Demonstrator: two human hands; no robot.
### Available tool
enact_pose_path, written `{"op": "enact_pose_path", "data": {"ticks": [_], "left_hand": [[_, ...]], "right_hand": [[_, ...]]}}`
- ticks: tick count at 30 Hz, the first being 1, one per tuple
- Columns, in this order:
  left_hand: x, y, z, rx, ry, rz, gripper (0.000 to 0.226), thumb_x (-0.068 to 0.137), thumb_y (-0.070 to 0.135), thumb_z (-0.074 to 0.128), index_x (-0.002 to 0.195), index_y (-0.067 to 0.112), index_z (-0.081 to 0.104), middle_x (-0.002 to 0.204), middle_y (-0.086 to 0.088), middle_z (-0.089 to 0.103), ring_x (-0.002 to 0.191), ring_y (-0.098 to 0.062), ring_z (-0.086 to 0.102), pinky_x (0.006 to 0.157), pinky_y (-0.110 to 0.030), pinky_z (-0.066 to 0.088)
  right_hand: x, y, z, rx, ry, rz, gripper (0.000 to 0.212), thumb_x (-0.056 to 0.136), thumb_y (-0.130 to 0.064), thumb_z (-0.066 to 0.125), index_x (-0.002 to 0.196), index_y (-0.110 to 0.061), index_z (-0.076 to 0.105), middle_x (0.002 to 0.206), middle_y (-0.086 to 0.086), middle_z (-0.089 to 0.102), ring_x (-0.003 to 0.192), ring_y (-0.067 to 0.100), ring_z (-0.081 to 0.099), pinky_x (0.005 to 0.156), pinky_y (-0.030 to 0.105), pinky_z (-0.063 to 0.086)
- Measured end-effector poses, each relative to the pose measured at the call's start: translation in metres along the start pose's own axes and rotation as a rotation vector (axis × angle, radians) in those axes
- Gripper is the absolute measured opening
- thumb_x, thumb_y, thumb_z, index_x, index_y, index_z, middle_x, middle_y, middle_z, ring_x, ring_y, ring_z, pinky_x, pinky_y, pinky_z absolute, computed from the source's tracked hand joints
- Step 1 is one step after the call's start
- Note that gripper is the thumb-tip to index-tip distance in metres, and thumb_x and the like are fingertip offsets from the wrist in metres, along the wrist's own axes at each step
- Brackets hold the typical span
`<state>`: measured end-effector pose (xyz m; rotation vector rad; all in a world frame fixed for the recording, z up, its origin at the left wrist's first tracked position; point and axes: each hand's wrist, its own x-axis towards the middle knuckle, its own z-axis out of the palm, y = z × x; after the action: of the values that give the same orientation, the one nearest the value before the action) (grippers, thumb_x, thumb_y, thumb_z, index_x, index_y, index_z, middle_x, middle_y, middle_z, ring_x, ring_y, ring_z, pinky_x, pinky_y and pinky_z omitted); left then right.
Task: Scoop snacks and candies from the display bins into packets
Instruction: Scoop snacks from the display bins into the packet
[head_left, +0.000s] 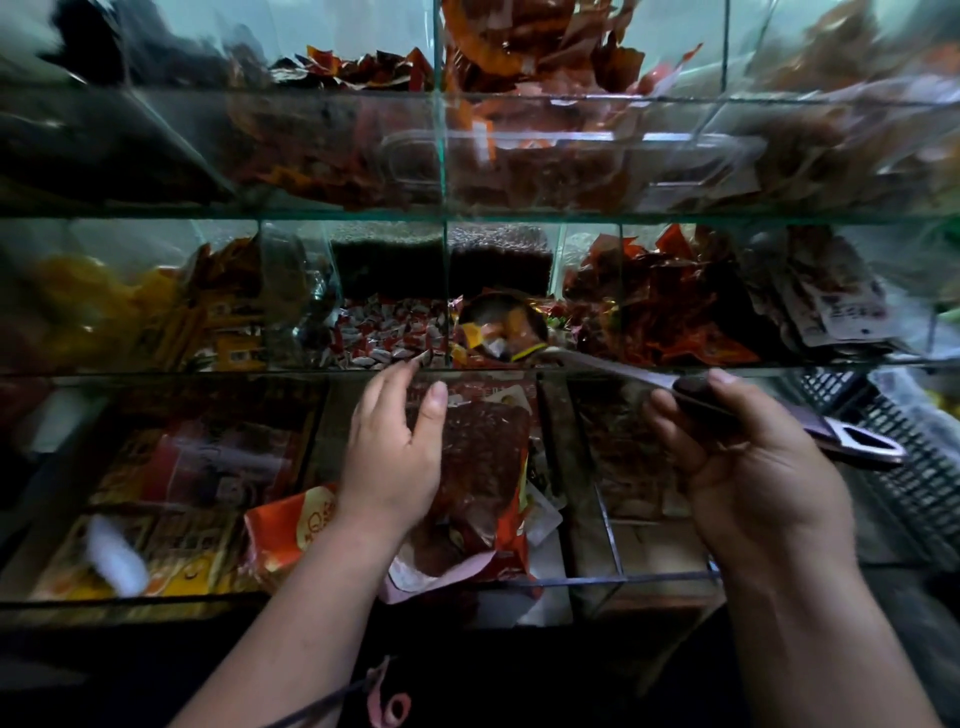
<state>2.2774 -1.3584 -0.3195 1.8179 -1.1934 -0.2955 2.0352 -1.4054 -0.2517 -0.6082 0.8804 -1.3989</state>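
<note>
Right hand (737, 441) gripped scoop (623, 373), handle running up-left to loaded bowl at middle bin's (448, 312) front edge; left hand (400, 447), fingers loosely spread, sat nearer packet (483, 467) just below.

No text can be read: the print on the orange packet (306, 525) and the white-labelled packets (847, 312) is too blurred.
</note>
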Motion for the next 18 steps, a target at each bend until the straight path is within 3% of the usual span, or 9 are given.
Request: {"op": "enact_pose_path", "data": {"ticks": [2,4,8,10,13,15,16,17,18], "left_hand": [[-0.004,-0.003,0.003,0.041,-0.014,-0.017,0.069,0.095,0.061,0.036,0.142,0.014,0.052,0.150,-0.003,0.045,0.140,-0.019,0.038,0.116,-0.042,0.033],[-0.008,-0.009,0.006,0.104,-0.021,-0.044,0.062,0.097,0.059,0.040,0.136,0.015,0.058,0.149,-0.003,0.043,0.141,-0.020,0.035,0.115,-0.045,0.033],[-0.013,-0.024,0.006,0.185,-0.084,-0.176,0.041,0.097,0.046,0.054,0.126,0.019,0.065,0.152,-0.006,0.039,0.142,-0.023,0.031,0.117,-0.043,0.032],[-0.015,-0.031,0.002,0.219,-0.149,-0.232,0.043,0.094,0.041,0.060,0.131,0.019,0.062,0.150,-0.007,0.043,0.137,-0.024,0.041,0.114,-0.037,0.034],[-0.015,-0.039,-0.004,0.273,-0.232,-0.259,0.056,0.090,0.033,0.063,0.142,0.015,0.054,0.144,-0.008,0.053,0.132,-0.024,0.050,0.111,-0.034,0.039],[-0.012,-0.040,-0.008,0.300,-0.281,-0.246,0.059,0.088,0.026,0.063,0.144,0.012,0.052,0.146,-0.008,0.052,0.135,-0.024,0.049,0.113,-0.034,0.038],[-0.009,-0.039,-0.008,0.305,-0.305,-0.230,0.060,0.087,0.023,0.062,0.145,0.012,0.051,0.148,-0.008,0.051,0.137,-0.022,0.047,0.114,-0.033,0.036],[-0.007,-0.036,-0.009,0.303,-0.327,-0.220,0.062,0.087,0.021,0.062,0.147,0.012,0.048,0.151,-0.007,0.048,0.139,-0.021,0.044,0.116,-0.031,0.033],[-0.005,-0.033,-0.009,0.294,-0.343,-0.220,0.064,0.087,0.020,0.062,0.148,0.012,0.047,0.153,-0.005,0.047,0.141,-0.019,0.042,0.116,-0.028,0.031]], "right_hand": [[0.010,0.006,0.011,-0.042,-0.004,-0.072,0.021,0.095,-0.011,0.065,0.077,-0.017,0.074,0.074,0.001,0.076,0.075,0.017,0.077,0.068,0.025,0.062],[0.018,0.020,0.018,-0.262,-0.051,-0.214,0.017,0.093,-0.010,0.071,0.083,-0.021,0.079,0.086,0.004,0.080,0.088,0.019,0.078,0.077,0.028,0.061],[0.026,0.040,0.016,-0.894,-0.427,-0.712,0.018,0.089,-0.003,0.075,0.102,-0.016,0.076,0.110,-0.002,0.075,0.106,0.003,0.070,0.092,0.019,0.054],[0.027,0.038,0.012,-1.091,-0.611,-0.812,0.022,0.090,-0.006,0.071,0.110,-0.010,0.075,0.130,0.007,0.068,0.123,0.013,0.064,0.103,0.028,0.052],[0.008,0.033,0.003,-1.113,-0.628,-0.908,0.022,0.090,-0.006,0.069,0.112,-0.006,0.074,0.135,0.010,0.064,0.127,0.021,0.062,0.104,0.042,0.052],[-0.003,0.027,0.003,-1.030,-0.561,-0.864,0.012,0.091,-0.005,0.072,0.102,-0.009,0.078,0.127,0.011,0.069,0.119,0.017,0.067,0.099,0.036,0.054],[-0.004,0.018,0.011,-1.042,-0.518,-0.718,0.015,0.093,-0.004,0.071,0.091,-0.016,0.081,0.123,0.013,0.071,0.109,0.009,0.071,0.095,0.028,0.055],[0.002,0.005,0.021,-1.053,-0.491,-0.481,0.037,0.096,-0.002,0.067,0.072,-0.025,0.082,0.115,0.018,0.074,0.091,-0.003,0.073,0.086,0.016,0.054],[0.000,-0.006,0.029,-1.061,-0.524,-0.199,0.069,0.099,0.004,0.059,0.041,-0.032,0.071,0.092,0.022,0.077,0.068,-0.014,0.068,0.074,0.008,0.052]]}}
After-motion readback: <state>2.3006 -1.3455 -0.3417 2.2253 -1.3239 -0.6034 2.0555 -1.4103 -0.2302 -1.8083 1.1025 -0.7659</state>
